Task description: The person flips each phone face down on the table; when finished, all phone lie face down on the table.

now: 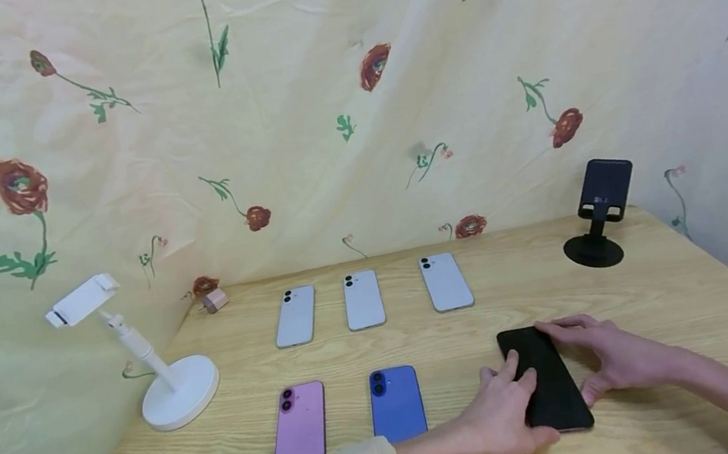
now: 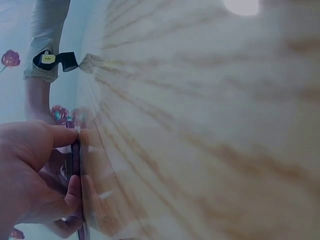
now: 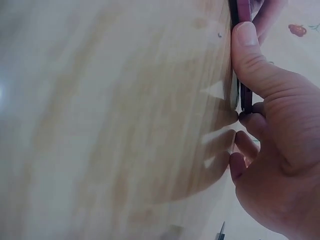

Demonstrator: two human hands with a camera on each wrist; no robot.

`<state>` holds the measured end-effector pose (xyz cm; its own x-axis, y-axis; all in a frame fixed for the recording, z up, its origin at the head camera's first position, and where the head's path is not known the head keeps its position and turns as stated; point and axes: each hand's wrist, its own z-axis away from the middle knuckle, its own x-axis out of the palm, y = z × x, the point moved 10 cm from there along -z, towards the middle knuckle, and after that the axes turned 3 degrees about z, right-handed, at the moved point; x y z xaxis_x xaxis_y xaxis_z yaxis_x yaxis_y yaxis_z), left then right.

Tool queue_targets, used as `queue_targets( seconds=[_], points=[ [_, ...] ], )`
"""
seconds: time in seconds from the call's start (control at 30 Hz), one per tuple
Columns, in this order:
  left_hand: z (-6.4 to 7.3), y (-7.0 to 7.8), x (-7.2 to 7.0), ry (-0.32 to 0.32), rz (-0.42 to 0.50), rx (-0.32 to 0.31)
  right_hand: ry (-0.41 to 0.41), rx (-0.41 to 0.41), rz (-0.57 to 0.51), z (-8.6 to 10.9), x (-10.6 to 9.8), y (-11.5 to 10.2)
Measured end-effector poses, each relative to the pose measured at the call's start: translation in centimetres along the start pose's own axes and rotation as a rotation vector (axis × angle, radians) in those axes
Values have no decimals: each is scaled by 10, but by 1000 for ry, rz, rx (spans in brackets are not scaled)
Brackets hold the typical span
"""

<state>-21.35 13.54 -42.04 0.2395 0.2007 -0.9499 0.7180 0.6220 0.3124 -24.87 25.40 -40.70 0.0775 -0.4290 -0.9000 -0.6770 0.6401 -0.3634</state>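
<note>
A smartphone (image 1: pixel 551 379) lies on the wooden table with its black screen up, at the front right in the head view. From the left, my left hand (image 1: pixel 494 415) holds it, thumb by the bottom edge and fingers over the left side and screen. On the other side, my right hand (image 1: pixel 616 354) grips it with a finger at the top corner and the thumb low on the right edge. Both wrist views show the phone's thin side edge (image 2: pixel 76 160) close to the tabletop. A blue phone (image 1: pixel 396 404), partly hidden by the left forearm, lies back up to the left.
A pink-purple phone (image 1: pixel 300 427) lies farther left. Behind are three pale phones, the left (image 1: pixel 296 316), middle (image 1: pixel 364 300) and right (image 1: pixel 446 282). A white phone stand (image 1: pixel 180 395), a pink charger (image 1: pixel 215 300) and a black stand (image 1: pixel 593 251) are near the edges.
</note>
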Motion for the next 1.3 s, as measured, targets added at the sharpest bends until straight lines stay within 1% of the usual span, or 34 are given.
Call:
queue_targets(
  seconds=[0.2,0.33,0.43,0.57,0.73,0.97,1.17,1.3],
  points=[
    [1,-1,-1,9,22,1,0,39,-39,1,0,3],
    [2,-3,-3,24,57,-1,6,19,-41,1,-1,1],
    [2,-4,-3,31,87,-12,13,15,-61,2,-2,0],
    [2,-5,-4,33,110,-25,0,31,-86,3,-2,1],
    [3,-6,-6,37,129,-30,-1,15,-104,5,-2,-2],
    [4,-6,-7,40,164,-21,32,-52,-115,4,-7,-10],
    [4,-8,-7,41,170,-10,14,-38,-131,0,-11,-13],
    [5,-10,-8,29,187,-9,-6,-36,-155,-2,-11,-14]
  ],
)
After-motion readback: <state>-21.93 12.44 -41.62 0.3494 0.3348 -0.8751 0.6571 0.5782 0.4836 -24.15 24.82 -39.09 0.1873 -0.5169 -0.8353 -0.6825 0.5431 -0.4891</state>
